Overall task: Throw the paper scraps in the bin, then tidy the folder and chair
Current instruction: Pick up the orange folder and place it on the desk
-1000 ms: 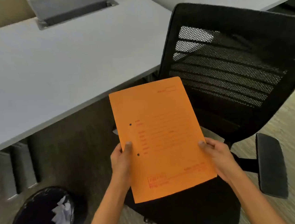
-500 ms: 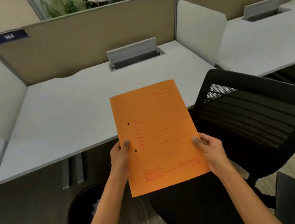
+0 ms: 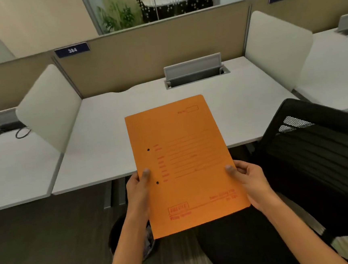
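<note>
I hold the orange folder point(image 3: 184, 164), flat thin card with faint red print and two punched holes, above the white worktop point(image 3: 106, 137). My left hand point(image 3: 139, 189) clamps its 9 o'clock edge, my right hand point(image 3: 250, 183) its 3 o'clock edge. The black mesh chair point(image 3: 318, 161) sits at 3 o'clock, the bin point(image 3: 117, 238) at 7.
</note>
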The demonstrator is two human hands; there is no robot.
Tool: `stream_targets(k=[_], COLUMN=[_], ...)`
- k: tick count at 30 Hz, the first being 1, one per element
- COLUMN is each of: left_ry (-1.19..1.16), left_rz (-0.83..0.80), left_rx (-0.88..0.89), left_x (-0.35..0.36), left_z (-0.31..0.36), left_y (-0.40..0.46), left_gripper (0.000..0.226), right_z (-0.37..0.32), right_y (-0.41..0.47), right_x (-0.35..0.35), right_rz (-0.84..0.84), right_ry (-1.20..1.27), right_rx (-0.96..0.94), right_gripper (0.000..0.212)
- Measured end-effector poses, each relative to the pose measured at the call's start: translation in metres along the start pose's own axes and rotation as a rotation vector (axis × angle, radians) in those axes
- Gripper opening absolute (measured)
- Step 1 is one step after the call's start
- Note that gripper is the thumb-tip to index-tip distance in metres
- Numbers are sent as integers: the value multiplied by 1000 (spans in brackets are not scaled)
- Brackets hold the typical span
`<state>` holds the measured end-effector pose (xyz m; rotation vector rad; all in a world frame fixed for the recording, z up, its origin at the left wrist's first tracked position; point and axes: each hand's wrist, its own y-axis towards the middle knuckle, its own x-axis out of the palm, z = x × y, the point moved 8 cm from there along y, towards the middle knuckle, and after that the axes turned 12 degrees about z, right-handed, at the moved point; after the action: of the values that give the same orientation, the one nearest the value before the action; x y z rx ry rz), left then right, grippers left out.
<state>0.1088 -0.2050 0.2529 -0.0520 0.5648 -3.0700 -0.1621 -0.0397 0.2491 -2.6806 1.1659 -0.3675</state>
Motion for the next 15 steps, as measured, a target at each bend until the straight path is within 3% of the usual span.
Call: stream_targets(k=[9, 15], left_ry=[-58, -41], left_rz=[2, 28], left_rx=[-2, -6], left_x=[-28, -47], left_z=[26, 52], left_y=[52, 134], left_gripper=[35, 35], right_z=[-4, 4], right_y=[35, 73], right_x=[69, 137], right_rz=[-50, 12], right_ry=[-20, 11], right_rx=[6, 24], right_gripper=[32, 34])
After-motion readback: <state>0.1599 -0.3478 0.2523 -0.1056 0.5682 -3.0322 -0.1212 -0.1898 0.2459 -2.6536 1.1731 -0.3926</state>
